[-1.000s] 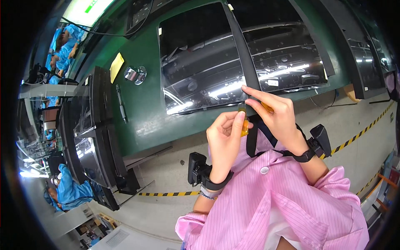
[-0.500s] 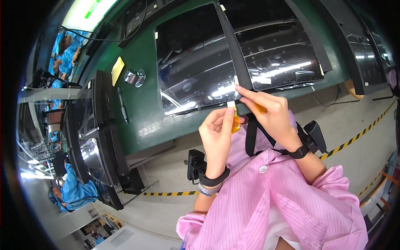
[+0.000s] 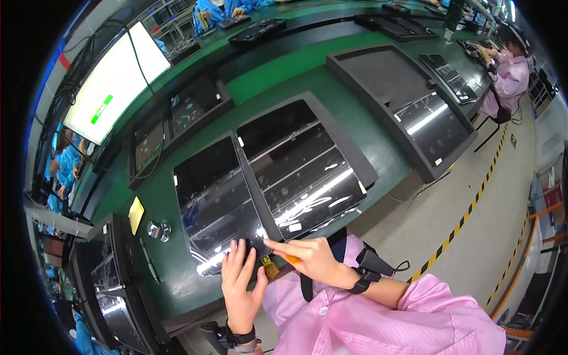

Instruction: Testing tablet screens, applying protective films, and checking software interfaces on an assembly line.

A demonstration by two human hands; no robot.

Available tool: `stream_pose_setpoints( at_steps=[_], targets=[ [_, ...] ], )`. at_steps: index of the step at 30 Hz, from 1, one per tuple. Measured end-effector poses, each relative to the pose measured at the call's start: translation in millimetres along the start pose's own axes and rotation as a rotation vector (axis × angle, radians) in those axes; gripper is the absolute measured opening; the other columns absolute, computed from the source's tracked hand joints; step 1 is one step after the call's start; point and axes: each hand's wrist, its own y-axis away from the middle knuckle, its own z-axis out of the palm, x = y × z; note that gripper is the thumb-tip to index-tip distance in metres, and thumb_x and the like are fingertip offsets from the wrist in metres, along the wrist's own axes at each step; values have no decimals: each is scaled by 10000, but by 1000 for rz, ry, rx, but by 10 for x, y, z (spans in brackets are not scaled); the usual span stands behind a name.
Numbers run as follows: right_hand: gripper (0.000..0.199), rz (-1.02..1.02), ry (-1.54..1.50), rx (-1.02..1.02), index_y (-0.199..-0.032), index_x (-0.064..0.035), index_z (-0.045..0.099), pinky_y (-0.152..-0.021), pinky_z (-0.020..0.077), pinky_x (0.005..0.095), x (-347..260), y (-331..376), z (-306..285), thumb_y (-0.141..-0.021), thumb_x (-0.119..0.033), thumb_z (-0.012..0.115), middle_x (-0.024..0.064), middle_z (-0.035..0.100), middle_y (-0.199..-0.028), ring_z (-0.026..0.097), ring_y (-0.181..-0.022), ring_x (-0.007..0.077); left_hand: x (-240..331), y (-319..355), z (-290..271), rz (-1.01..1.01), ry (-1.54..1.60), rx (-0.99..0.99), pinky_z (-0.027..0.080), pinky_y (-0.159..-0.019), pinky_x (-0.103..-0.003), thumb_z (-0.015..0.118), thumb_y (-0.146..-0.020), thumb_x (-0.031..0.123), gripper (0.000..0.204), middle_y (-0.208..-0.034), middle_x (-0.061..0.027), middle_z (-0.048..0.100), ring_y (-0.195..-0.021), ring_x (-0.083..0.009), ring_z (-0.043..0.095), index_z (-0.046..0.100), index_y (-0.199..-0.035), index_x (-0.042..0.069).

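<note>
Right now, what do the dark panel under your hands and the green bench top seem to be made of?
The dark panel looks like glass or glossy plastic: it mirrors the ceiling lights in bright streaks. The green bench top looks like a matte rubber or vinyl mat, flat in colour with only a dull sheen. The left hand rests at the panel's near edge.

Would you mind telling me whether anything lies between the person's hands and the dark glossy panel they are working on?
Nothing visible does. The left hand lies flat at the near edge of the panel, and the right hand, holding something orange, reaches that same edge.
</note>
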Motion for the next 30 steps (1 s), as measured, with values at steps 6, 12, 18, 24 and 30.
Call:
stream_pose_setpoints(
  at_steps=[6, 12, 18, 24, 30],
  targets=[
    [421, 11, 7, -8, -1150, -179, 610, -447, 432, 297, 21, 23, 34, -743, -80, 659, 56, 570, -629, 543, -493, 197, -247, -11, 65, 166, 36, -50, 370, -988, -444, 654, -699, 3, 356, -1199, -177, 547, -1168, -334, 483, 613, -1053, -4],
    [385, 35, 22, -12, -1130, -176, 624, -440, 412, 304, 15, 16, 58, -755, -95, 653, 64, 563, -612, 527, -469, 198, -347, -9, 180, 283, -36, 91, 440, -930, -416, 677, -669, -22, 314, -1095, -177, 603, -1068, -317, 564, 636, -980, -13],
    [381, 3, 39, -14, -1130, -155, 623, -444, 404, 293, 6, -33, 75, -757, -80, 643, 55, 549, -604, 516, -469, 189, -406, -6, 304, 369, -79, 190, 475, -894, -414, 678, -658, -48, 294, -1026, -181, 628, -1026, -329, 587, 638, -949, -28],
    [191, 310, -322, -105, -1025, -2, 579, -474, 363, 248, -203, 118, -312, -863, -69, 504, 76, 566, -665, 462, -473, 124, -210, -77, 125, 308, -62, 151, 462, -902, -425, 668, -688, -55, 302, -1011, -163, 638, -1037, -322, 583, 630, -986, -22],
    [482, 324, -728, 129, -1047, -5, 557, -942, 307, 329, -271, 345, -592, -971, -337, 215, 119, 402, -1133, 403, -1084, 208, 579, -5, 237, 13, 479, 102, 475, -739, -304, 660, -712, -57, 187, -869, -125, 646, -783, -218, 615, 656, -896, -24]
  ],
)
